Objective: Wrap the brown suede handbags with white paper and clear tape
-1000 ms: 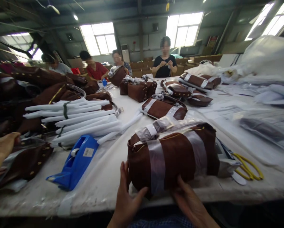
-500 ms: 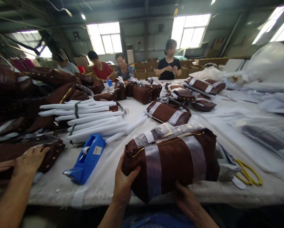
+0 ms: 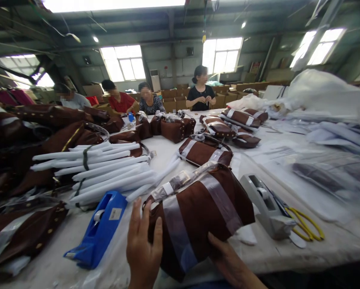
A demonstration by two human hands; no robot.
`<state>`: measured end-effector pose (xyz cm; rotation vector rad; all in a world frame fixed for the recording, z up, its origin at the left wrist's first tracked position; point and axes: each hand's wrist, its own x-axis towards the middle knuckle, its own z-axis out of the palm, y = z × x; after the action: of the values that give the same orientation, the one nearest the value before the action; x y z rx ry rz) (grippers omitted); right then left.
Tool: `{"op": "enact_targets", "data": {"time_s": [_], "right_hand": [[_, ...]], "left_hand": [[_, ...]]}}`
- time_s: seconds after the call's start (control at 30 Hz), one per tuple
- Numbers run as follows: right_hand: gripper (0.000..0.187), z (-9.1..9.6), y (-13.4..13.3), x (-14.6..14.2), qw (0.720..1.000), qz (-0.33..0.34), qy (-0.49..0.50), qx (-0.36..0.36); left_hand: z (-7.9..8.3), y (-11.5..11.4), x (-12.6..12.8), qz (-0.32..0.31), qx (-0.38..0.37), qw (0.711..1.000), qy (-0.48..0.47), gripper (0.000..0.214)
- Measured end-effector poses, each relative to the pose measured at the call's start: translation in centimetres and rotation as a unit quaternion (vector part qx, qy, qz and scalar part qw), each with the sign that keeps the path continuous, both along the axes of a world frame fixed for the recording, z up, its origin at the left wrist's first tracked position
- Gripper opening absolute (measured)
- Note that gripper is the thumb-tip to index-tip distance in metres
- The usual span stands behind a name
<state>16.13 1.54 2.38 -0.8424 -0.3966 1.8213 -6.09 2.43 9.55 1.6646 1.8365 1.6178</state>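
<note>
A brown suede bag banded with clear plastic wrap is tilted up at the near edge of the white table. My left hand grips its left end, fingers pressed against the side. My right hand holds the bag from below at its near right corner. The bag's wrapped strap lies along its top.
A blue tape dispenser sits left of the bag, a grey tape dispenser and yellow-handled scissors to the right. White paper rolls and more brown bags cover the table. Several people work at the far end.
I have lifted the bag and tilted its right end up, uncovering the grey dispenser. Another person's hand and arm at the left have left the view.
</note>
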Motion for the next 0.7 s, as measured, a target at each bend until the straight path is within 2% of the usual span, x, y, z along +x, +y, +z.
{"op": "enact_targets", "data": {"time_s": [0.07, 0.2, 0.27, 0.33, 0.4, 0.5, 0.57, 0.63, 0.7], "right_hand": [[0.063, 0.4, -0.3, -0.6, 1.0, -0.008, 0.003, -0.028], [0.067, 0.0, -0.9, -2.0, 0.997, 0.001, 0.037, -0.063], [0.071, -0.5, -1.0, -2.3, 0.995, 0.026, 0.05, -0.085], [0.074, -0.9, -1.0, -2.2, 0.991, 0.043, 0.047, -0.114], [0.076, -1.0, -0.8, -1.8, 0.988, 0.047, 0.039, -0.14], [0.076, -1.1, -0.8, -1.3, 0.985, 0.044, 0.031, -0.162], [0.075, -1.1, -0.8, -1.2, 0.985, 0.048, 0.035, -0.162], [0.076, -1.2, -0.9, -1.2, 0.986, 0.056, 0.047, -0.153], [0.077, -1.2, -1.0, -1.3, 0.987, 0.058, 0.06, -0.141]], "left_hand": [[0.6, 1.1, 0.8, -0.054, 0.019, 0.992, 0.116, 0.05], [1.0, 4.7, 3.5, -0.202, -0.05, 0.955, 0.21, 0.054], [0.2, 6.5, 4.8, -0.259, -0.106, 0.926, 0.254, 0.059], [-1.3, 7.8, 5.5, -0.302, -0.165, 0.892, 0.291, 0.062], [-2.9, 8.4, 5.7, -0.324, -0.204, 0.87, 0.312, 0.064], [-4.1, 8.5, 5.4, -0.324, -0.221, 0.86, 0.328, 0.067], [-3.7, 8.7, 5.3, -0.325, -0.231, 0.858, 0.323, 0.066], [-2.6, 9.2, 5.5, -0.319, -0.229, 0.867, 0.307, 0.065], [-1.4, 10.0, 6.1, -0.308, -0.197, 0.88, 0.304, 0.066]]}}
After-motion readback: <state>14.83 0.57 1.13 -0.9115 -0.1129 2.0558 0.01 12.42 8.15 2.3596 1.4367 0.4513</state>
